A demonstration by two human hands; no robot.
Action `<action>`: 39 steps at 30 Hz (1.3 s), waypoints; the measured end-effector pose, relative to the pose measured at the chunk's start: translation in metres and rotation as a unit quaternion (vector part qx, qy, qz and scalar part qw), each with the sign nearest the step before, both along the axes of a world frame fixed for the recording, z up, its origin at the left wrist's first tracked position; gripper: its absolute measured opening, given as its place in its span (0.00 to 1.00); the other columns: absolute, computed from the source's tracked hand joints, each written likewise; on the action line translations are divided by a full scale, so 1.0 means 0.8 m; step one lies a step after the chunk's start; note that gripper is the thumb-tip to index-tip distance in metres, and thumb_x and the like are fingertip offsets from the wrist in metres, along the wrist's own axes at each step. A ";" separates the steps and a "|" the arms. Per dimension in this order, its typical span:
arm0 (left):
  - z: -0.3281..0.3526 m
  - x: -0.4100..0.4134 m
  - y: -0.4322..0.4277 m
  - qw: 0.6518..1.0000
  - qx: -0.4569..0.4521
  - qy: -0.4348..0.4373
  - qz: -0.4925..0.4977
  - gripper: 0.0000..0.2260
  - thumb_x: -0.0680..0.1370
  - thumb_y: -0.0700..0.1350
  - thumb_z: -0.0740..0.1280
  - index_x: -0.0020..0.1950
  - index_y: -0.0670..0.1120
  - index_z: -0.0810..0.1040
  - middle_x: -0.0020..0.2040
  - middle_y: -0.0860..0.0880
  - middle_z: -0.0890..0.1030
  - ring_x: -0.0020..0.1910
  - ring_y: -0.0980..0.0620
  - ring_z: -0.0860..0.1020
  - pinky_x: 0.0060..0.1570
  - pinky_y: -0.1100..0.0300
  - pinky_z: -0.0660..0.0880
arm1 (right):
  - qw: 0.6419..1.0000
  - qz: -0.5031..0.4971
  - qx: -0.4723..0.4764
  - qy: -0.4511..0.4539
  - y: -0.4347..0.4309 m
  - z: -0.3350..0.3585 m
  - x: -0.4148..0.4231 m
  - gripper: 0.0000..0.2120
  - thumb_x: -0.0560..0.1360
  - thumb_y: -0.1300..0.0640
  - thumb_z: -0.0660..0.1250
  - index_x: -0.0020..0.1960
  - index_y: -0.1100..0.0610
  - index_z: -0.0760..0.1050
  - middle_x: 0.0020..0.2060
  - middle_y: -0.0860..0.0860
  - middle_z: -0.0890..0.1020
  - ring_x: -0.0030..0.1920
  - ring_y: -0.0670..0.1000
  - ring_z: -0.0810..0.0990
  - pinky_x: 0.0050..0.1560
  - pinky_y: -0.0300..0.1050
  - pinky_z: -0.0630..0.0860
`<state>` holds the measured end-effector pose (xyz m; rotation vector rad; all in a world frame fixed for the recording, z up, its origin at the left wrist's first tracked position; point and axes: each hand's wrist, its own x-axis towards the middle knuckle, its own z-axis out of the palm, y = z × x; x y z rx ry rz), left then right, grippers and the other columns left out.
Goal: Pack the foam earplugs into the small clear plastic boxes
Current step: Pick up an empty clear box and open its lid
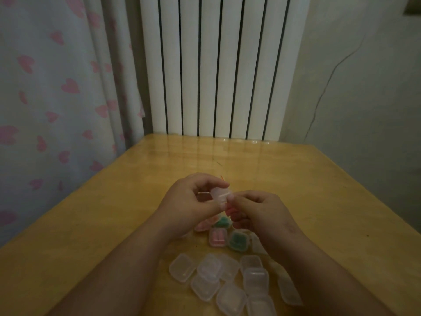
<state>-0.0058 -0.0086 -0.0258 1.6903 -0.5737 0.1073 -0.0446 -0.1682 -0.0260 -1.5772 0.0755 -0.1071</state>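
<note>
Above the middle of the wooden table (91, 224), 1 small clear box (220, 195) was pinched from both sides by the curled fingers of the left hand (189, 199) and the right hand (255, 213). Boxes of pink earplugs (217, 239) and green earplugs (238, 241) were laid on the table beneath the hands, and empty clear boxes (209, 270) were heaped toward the table's near edge.

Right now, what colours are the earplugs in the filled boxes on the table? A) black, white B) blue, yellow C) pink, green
C: a pink-filled box and a green-filled box lie side by side on the table, while the left hand and right hand pinch a small clear box.
</note>
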 end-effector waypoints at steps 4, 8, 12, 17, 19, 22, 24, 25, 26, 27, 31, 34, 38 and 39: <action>-0.001 -0.001 -0.003 0.998 0.028 0.003 0.050 0.11 0.69 0.44 0.78 0.49 0.53 0.83 0.48 0.54 0.83 0.47 0.60 0.83 0.45 0.64 0.80 | 1.000 -0.006 -0.021 -0.010 0.001 0.001 -0.001 0.06 0.75 0.59 0.70 0.43 0.61 0.84 0.32 0.53 0.82 0.32 0.45 0.78 0.33 0.38 0.75; -0.006 -0.002 -0.007 0.991 0.099 -0.051 0.075 0.10 0.71 0.46 0.76 0.48 0.58 0.81 0.45 0.56 0.84 0.44 0.63 0.82 0.44 0.66 0.80 | 0.997 -0.030 -0.070 -0.015 0.005 -0.001 -0.001 0.05 0.74 0.59 0.71 0.40 0.58 0.84 0.31 0.53 0.82 0.30 0.43 0.78 0.33 0.38 0.76; -0.004 -0.002 -0.006 0.993 0.076 -0.033 0.080 0.12 0.74 0.41 0.73 0.49 0.59 0.81 0.44 0.55 0.83 0.43 0.61 0.82 0.38 0.68 0.77 | 0.992 -0.067 -0.103 -0.004 0.005 -0.004 0.002 0.05 0.72 0.61 0.70 0.38 0.57 0.83 0.30 0.53 0.82 0.30 0.46 0.78 0.34 0.42 0.77; 0.003 0.000 -0.005 0.996 -0.037 0.067 0.050 0.17 0.80 0.37 0.62 0.53 0.58 0.82 0.46 0.44 0.83 0.41 0.50 0.83 0.40 0.60 0.80 | 0.996 -0.069 -0.061 0.002 -0.002 0.000 0.005 0.06 0.73 0.63 0.68 0.40 0.59 0.83 0.29 0.52 0.82 0.29 0.46 0.77 0.33 0.40 0.75; 0.004 0.000 -0.004 0.996 -0.032 0.071 0.042 0.19 0.80 0.34 0.59 0.47 0.54 0.84 0.47 0.45 0.83 0.41 0.49 0.84 0.40 0.59 0.81 | 0.997 -0.063 -0.053 0.007 -0.004 0.000 0.006 0.06 0.72 0.64 0.69 0.41 0.59 0.84 0.29 0.52 0.82 0.30 0.46 0.78 0.33 0.40 0.76; 0.004 -0.002 -0.002 0.997 -0.009 0.074 0.030 0.17 0.78 0.32 0.62 0.41 0.50 0.84 0.44 0.49 0.84 0.40 0.50 0.85 0.40 0.61 0.81 | 0.997 -0.058 -0.045 0.017 -0.005 -0.002 0.008 0.05 0.72 0.65 0.70 0.42 0.59 0.85 0.29 0.52 0.82 0.31 0.47 0.79 0.35 0.40 0.77; 0.003 -0.001 0.001 0.998 0.021 0.046 0.026 0.14 0.75 0.34 0.70 0.44 0.54 0.85 0.45 0.51 0.85 0.43 0.53 0.84 0.43 0.59 0.82 | 0.998 -0.052 -0.030 0.017 -0.006 -0.003 0.008 0.05 0.72 0.66 0.70 0.44 0.59 0.85 0.30 0.53 0.81 0.32 0.48 0.79 0.36 0.41 0.77; 0.002 0.000 0.003 0.998 0.042 0.026 0.026 0.14 0.73 0.35 0.74 0.45 0.56 0.84 0.46 0.53 0.85 0.45 0.55 0.84 0.45 0.60 0.81 | 0.999 -0.046 -0.021 0.015 -0.007 -0.003 0.007 0.06 0.73 0.66 0.69 0.45 0.60 0.84 0.31 0.54 0.81 0.32 0.47 0.79 0.36 0.40 0.78; 0.002 0.000 0.004 0.998 0.060 0.012 0.030 0.15 0.71 0.37 0.76 0.46 0.58 0.84 0.47 0.55 0.85 0.46 0.57 0.83 0.45 0.62 0.80 | 0.999 -0.038 -0.012 0.012 -0.007 -0.002 0.006 0.06 0.74 0.67 0.68 0.47 0.61 0.84 0.31 0.54 0.82 0.32 0.47 0.80 0.36 0.39 0.78; 0.002 0.001 0.004 0.997 0.072 0.005 0.039 0.17 0.69 0.37 0.77 0.46 0.59 0.83 0.47 0.56 0.85 0.46 0.58 0.83 0.46 0.63 0.80 | 1.000 -0.029 -0.003 0.010 -0.007 -0.002 0.005 0.06 0.75 0.67 0.67 0.48 0.61 0.83 0.31 0.53 0.82 0.31 0.46 0.80 0.36 0.39 0.78; 0.004 -0.002 0.002 0.994 0.077 -0.011 0.078 0.18 0.67 0.37 0.78 0.45 0.59 0.82 0.43 0.58 0.84 0.43 0.62 0.81 0.42 0.69 0.77 | 0.997 -0.070 0.012 -0.034 -0.006 0.002 0.003 0.08 0.76 0.68 0.66 0.50 0.61 0.82 0.33 0.53 0.84 0.33 0.47 0.81 0.39 0.39 0.81; 0.004 -0.001 -0.001 0.991 0.079 -0.022 0.102 0.18 0.67 0.38 0.79 0.44 0.61 0.81 0.44 0.59 0.83 0.43 0.63 0.81 0.42 0.70 0.76 | 0.982 -0.144 0.002 -0.124 -0.010 0.008 0.001 0.08 0.76 0.67 0.66 0.49 0.57 0.81 0.38 0.53 0.85 0.39 0.48 0.84 0.41 0.40 0.82; 0.003 -0.001 -0.002 0.992 0.071 -0.008 0.104 0.16 0.68 0.39 0.78 0.47 0.58 0.82 0.43 0.58 0.83 0.42 0.65 0.80 0.39 0.73 0.74 | 0.969 -0.119 -0.118 -0.179 -0.002 0.007 -0.004 0.08 0.75 0.62 0.69 0.46 0.50 0.81 0.37 0.45 0.86 0.39 0.41 0.83 0.40 0.35 0.79; 0.002 -0.001 -0.003 0.993 0.063 -0.001 0.099 0.15 0.68 0.38 0.78 0.48 0.56 0.83 0.43 0.57 0.83 0.41 0.64 0.80 0.39 0.72 0.74 | 0.966 -0.116 -0.140 -0.184 0.001 0.004 -0.002 0.08 0.74 0.61 0.70 0.45 0.48 0.81 0.37 0.44 0.86 0.40 0.40 0.83 0.43 0.36 0.79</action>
